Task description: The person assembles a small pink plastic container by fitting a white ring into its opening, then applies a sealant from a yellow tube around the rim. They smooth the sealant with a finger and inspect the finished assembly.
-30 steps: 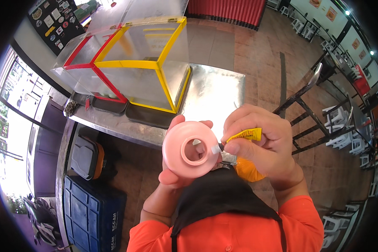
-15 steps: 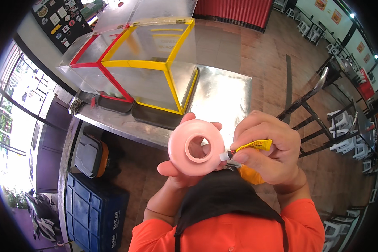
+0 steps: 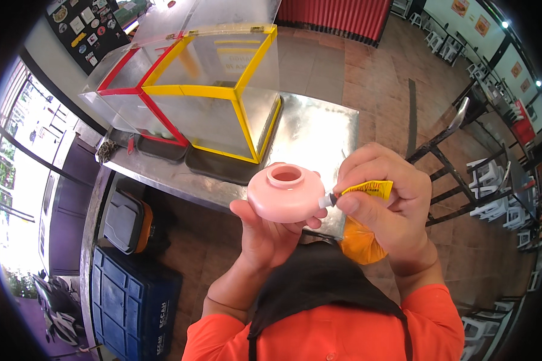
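Note:
My left hand (image 3: 268, 240) holds a round, squat pink plastic piece (image 3: 283, 203), with its thumb at the left side and the other fingers beneath and behind. A raised collar with a round hole faces up on top of the piece. Pinched in my right hand (image 3: 391, 198) is a small yellow glue tube (image 3: 370, 189) with a dark neck. Its whitish nozzle tip is at the right side of the pink piece, seemingly touching it. Whether any glue is coming out cannot be made out.
A metal table (image 3: 319, 135) stands ahead, bearing a clear display case (image 3: 193, 117) with red and yellow edging and dark trays. An orange plastic bag (image 3: 362, 242) hangs below my right hand. A blue crate (image 3: 132, 304) sits lower left. At right are a black metal frame (image 3: 445, 162) and white stools (image 3: 488, 180).
My left hand has tilted the pink piece, so its hole points up rather than toward me. The glue tube stays at its right side. More of the orange bag shows.

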### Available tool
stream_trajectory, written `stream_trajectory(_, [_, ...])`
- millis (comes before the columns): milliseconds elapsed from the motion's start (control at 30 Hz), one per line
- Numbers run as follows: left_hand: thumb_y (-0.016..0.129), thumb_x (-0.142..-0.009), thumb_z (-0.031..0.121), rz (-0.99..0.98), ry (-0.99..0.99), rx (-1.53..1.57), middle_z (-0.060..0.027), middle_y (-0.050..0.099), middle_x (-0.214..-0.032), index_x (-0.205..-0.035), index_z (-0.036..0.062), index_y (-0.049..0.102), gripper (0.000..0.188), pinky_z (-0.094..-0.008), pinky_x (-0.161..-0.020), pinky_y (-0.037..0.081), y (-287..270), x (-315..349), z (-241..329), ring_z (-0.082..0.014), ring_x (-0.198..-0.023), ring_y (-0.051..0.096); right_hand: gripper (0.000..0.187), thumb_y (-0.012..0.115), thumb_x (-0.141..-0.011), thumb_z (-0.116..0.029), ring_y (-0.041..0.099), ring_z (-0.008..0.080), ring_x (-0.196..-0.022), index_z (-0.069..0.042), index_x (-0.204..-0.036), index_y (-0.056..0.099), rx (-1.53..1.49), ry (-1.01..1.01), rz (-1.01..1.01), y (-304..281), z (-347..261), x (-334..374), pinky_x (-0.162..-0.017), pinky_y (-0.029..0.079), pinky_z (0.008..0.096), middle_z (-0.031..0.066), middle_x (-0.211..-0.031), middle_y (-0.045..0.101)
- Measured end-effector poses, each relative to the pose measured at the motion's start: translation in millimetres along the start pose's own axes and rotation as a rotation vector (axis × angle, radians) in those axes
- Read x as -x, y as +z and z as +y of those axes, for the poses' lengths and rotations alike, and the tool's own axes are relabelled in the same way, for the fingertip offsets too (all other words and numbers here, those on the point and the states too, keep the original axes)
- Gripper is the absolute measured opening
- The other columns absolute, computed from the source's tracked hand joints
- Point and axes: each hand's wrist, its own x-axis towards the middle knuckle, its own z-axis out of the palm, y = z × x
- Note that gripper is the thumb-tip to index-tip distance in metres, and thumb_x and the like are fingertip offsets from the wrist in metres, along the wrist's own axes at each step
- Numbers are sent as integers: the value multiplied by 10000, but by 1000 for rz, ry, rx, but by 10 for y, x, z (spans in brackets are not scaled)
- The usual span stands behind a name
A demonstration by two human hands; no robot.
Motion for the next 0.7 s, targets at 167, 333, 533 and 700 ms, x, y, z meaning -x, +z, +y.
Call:
stream_trajectory(167, [526,-857,831,39,30,173,-285,609,-1278,-1424,77,420,950,-361,-769,614,73,-1,-1,-311,-917,710,142,763,-892,5,655,165,-887,48,-1012,701,15,-45,50,12,18,-30,-789,519,272,131,-990,669])
stream_trajectory(333, [500,-882,822,57,29,139,-272,608,-1274,-1425,86,408,920,-376,-772,615,97,-24,37,-334,-934,708,157,791,-844,-99,602,153,-853,6,-919,701,31,38,142,77,-18,-22,-766,458,264,107,-953,657])
stream_trajectory(533, [468,-902,816,25,-5,316,-239,628,-1211,-1411,91,427,886,-408,-746,607,129,11,46,-356,-919,700,148,772,-895,-21,655,159,-852,49,-1005,703,35,-38,53,28,-24,-53,-735,524,265,134,-997,666])
stream_trajectory(700, [360,-902,857,-49,-151,545,-240,665,-1121,-1372,21,455,964,-423,-724,605,129,34,86,-375,-859,702,128,750,-905,4,669,161,-859,58,-1010,702,31,-50,37,44,-94,-42,-722,539,263,148,-1013,654])
